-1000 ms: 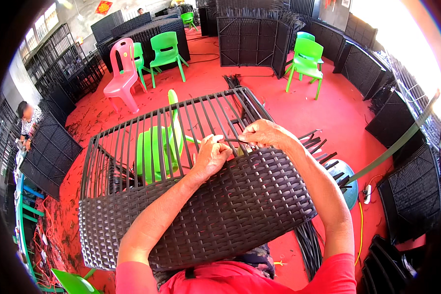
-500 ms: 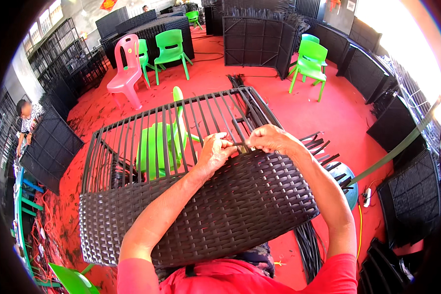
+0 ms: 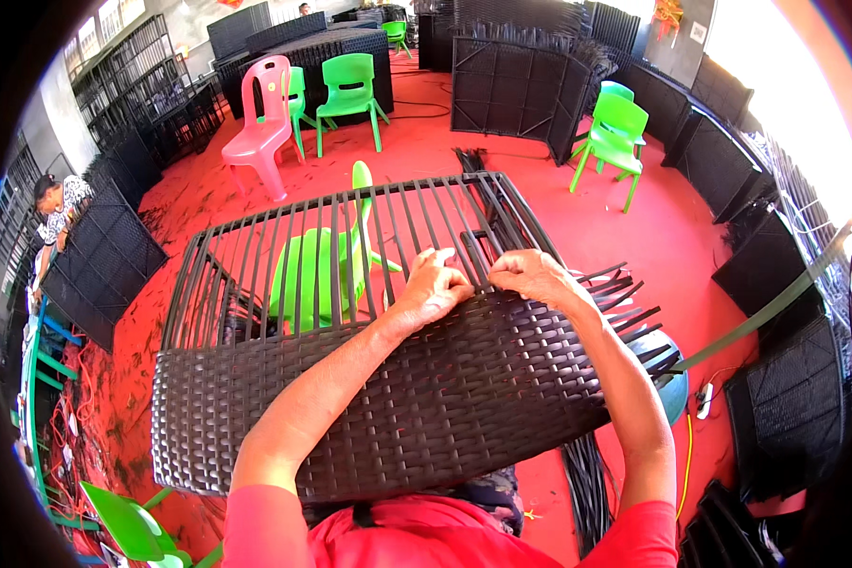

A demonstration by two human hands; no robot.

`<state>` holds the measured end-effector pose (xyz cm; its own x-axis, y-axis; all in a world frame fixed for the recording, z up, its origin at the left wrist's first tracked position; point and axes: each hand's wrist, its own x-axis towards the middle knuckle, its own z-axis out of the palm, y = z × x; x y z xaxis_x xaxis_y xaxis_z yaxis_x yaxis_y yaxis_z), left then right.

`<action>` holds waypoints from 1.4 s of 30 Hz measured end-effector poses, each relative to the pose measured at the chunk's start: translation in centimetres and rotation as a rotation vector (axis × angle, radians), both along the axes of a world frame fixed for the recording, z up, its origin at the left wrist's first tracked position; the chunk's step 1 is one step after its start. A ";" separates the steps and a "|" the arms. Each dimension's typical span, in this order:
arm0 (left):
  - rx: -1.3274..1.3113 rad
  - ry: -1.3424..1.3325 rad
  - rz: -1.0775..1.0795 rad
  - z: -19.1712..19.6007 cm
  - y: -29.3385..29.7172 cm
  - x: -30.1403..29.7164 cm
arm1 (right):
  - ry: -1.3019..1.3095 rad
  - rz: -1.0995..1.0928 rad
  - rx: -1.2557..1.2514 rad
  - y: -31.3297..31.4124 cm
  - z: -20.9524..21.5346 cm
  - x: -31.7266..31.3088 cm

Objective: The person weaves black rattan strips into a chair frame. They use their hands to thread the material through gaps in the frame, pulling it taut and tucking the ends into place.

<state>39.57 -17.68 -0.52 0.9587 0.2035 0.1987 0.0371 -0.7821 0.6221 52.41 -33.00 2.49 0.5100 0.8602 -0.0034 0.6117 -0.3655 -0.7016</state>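
A black wicker panel [image 3: 379, 417] lies tilted across my lap. Its near part is tightly woven, while bare upright slats [image 3: 246, 279] span the far part. At the upper edge of the weave, right of centre, my left hand [image 3: 434, 290] is closed with bent fingers at a thin black weaving strip. Close beside it, my right hand [image 3: 535, 277] pinches the strip against the slats. The fingers hide most of that strip. Loose black strip ends [image 3: 634, 308] stick out past the panel's right side.
A green chair [image 3: 317, 275] stands behind the slats. Farther off are a pink chair [image 3: 263, 128] and more green chairs [image 3: 618, 142]. Stacked black panels [image 3: 511, 90] line the back and right. At the left, another person [image 3: 62, 213] handles a panel. A blue-green round object [image 3: 667, 383] sits at right.
My hands have moved slightly apart along the weave edge, and the strip between them is less visible. The whole view has shifted a little. The person at left leans farther over.
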 end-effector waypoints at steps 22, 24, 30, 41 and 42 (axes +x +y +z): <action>-0.025 0.051 0.054 -0.8 4.8 -3.4 | -0.041 0.093 0.112 3.8 -0.6 -4.5; -0.119 -0.047 0.022 -0.1 4.8 -4.1 | -0.021 0.066 0.123 3.8 -0.4 -4.4; -0.147 -0.293 0.195 0.7 4.8 -8.2 | 0.155 0.196 0.116 5.8 1.3 -7.1; 0.301 0.094 0.153 -0.8 5.5 -8.7 | -0.025 0.168 0.068 7.1 -0.1 -8.3; 0.220 0.044 0.125 -1.4 6.5 -8.3 | -0.010 0.178 0.036 7.1 0.3 -8.4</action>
<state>31.23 -11.21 -1.94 0.9373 0.2778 0.2103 0.1653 -0.8858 0.4336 43.97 -25.92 2.75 0.3496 0.9363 0.0334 0.6717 -0.2256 -0.7057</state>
